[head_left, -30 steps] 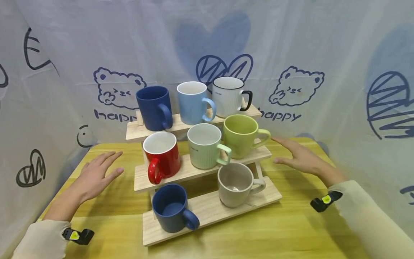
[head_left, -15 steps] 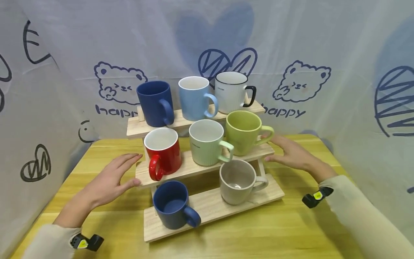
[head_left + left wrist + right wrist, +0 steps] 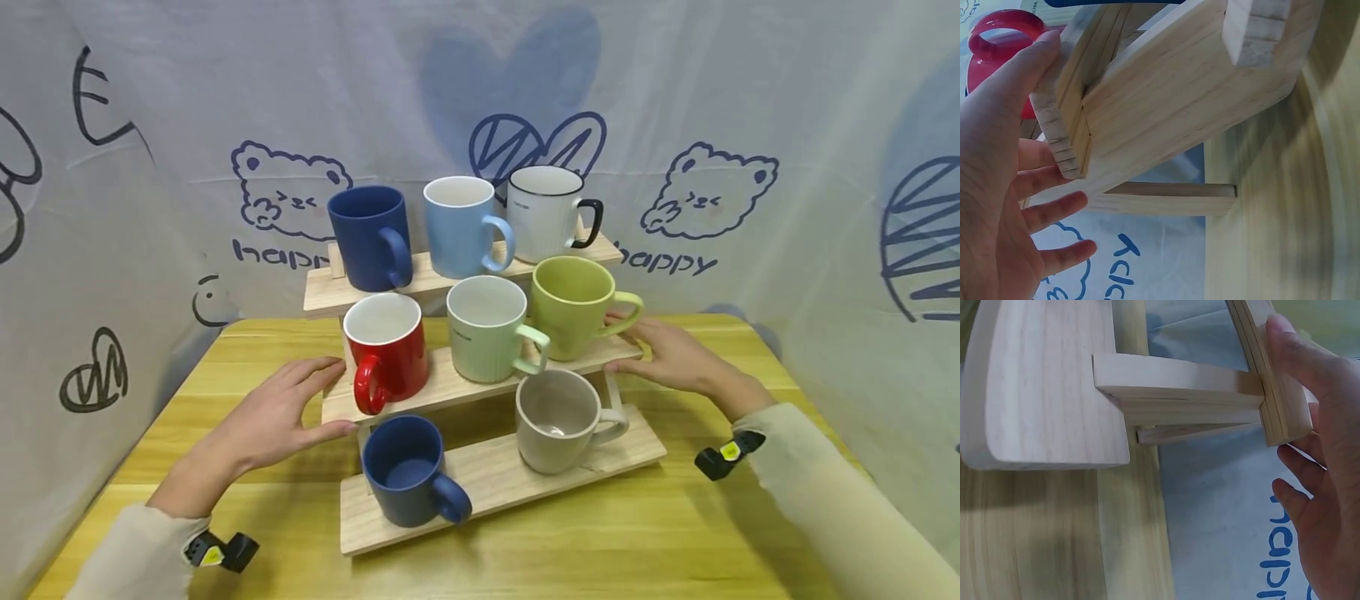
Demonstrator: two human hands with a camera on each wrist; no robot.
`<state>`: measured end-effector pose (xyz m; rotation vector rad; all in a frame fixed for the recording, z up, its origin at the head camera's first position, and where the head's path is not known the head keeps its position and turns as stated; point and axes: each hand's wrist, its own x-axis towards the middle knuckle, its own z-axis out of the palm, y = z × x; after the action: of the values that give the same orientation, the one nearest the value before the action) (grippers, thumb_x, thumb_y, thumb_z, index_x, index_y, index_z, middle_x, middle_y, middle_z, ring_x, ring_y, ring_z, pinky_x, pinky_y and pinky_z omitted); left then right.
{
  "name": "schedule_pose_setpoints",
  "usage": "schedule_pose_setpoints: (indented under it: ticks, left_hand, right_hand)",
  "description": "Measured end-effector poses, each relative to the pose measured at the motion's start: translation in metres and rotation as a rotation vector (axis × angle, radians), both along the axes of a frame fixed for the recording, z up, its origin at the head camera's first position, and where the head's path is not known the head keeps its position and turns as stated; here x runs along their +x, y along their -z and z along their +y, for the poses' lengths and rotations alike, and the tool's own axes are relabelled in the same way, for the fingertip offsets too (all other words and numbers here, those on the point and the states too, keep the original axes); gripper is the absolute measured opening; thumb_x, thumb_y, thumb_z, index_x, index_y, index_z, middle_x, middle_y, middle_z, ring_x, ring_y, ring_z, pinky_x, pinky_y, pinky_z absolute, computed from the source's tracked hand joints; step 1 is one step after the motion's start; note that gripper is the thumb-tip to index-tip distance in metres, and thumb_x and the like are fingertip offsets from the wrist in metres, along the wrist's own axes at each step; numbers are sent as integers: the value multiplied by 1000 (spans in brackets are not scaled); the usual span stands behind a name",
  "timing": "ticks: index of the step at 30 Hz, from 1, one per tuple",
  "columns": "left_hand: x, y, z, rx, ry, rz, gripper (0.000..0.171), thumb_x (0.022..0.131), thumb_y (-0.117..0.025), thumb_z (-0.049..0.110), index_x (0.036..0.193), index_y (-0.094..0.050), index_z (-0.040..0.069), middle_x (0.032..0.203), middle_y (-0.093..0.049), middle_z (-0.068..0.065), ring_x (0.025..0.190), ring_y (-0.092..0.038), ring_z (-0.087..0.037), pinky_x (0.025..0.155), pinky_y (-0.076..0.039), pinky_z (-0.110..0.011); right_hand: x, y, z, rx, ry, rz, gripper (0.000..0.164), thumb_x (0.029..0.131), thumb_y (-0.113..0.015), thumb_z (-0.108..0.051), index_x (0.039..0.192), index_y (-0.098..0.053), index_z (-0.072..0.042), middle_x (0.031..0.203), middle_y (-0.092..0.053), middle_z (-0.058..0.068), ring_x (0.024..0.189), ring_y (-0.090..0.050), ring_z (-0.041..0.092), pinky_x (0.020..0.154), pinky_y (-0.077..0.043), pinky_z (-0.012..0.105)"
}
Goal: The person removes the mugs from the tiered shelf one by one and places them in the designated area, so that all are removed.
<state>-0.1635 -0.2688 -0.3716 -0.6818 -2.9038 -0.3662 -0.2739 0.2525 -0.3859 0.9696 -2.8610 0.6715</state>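
A three-tier wooden rack [image 3: 487, 479] carries several mugs. My left hand [image 3: 270, 417] grips the left end of its middle shelf. In the left wrist view the thumb lies on the front edge and the fingers [image 3: 1060, 212] reach behind the shelf end [image 3: 1069, 140], the lower ones spread. At the right end, my right hand [image 3: 678, 358] holds the same shelf; its thumb [image 3: 1294, 353] presses the front edge, fingertips behind. Nearest the left hand is a red mug [image 3: 397, 358]; nearest the right, a lime green mug [image 3: 566, 308]. Between them stands a pale green mug [image 3: 480, 346].
On top are a dark blue mug [image 3: 363, 242], a light blue mug [image 3: 453, 237] and a white mug [image 3: 536, 225] with a black handle. The bottom shelf bears another blue mug [image 3: 397, 492] and a beige mug [image 3: 543, 442]. A printed curtain [image 3: 420, 92] hangs behind the wooden table [image 3: 600, 542].
Both hands have moved inward from either side of the rack to the ends of its middle shelf and taken hold there. The mugs keep their places on the shelves.
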Motion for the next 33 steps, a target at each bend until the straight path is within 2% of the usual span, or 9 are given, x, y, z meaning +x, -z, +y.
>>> schedule_pose_setpoints:
  ticks: [11, 20, 24, 29, 33]
  left_hand:
    - [-2, -16, 0, -48, 42, -67, 87, 86, -65, 61, 141, -48, -5, 141, -47, -23, 128, -45, -44, 100, -41, -60]
    - [-13, -12, -7, -18, 0, -103, 89, 84, -63, 65, 142, -48, -1, 143, -47, -21, 130, -43, -42, 100, -40, -61]
    - [-17, -13, -10, -8, -23, -118, 91, 83, -61, 68, 143, -48, 1, 143, -48, -21, 130, -43, -43, 99, -41, -63]
    - [-22, -13, -15, 20, -27, -123, 84, 86, -65, 61, 144, -47, 4, 144, -47, -20, 130, -43, -43, 99, -40, -64]
    - [-28, -10, -20, 40, -26, -136, 82, 88, -62, 60, 147, -44, 6, 146, -45, -19, 132, -41, -43, 100, -38, -65]
  right_hand:
    - [1, -3, -8, -43, -21, 43, 68, 87, -71, -47, 137, -55, -4, 147, -46, 15, 127, -48, 40, 104, -36, 59]
    - [7, -3, -13, -27, -20, 82, 62, 85, -72, -49, 128, -63, -5, 146, -46, 17, 130, -44, 41, 107, -34, 59]
    - [9, -3, -17, -34, -20, 98, 63, 84, -74, -49, 124, -65, -1, 144, -48, 17, 128, -46, 41, 107, -34, 57]
    - [11, -2, -22, -32, -8, 111, 64, 83, -74, -50, 116, -67, 5, 143, -47, 17, 127, -46, 41, 107, -35, 55]
    - [13, -1, -25, -25, 20, 110, 68, 83, -73, -53, 116, -67, 7, 144, -47, 17, 127, -45, 41, 107, -34, 56]
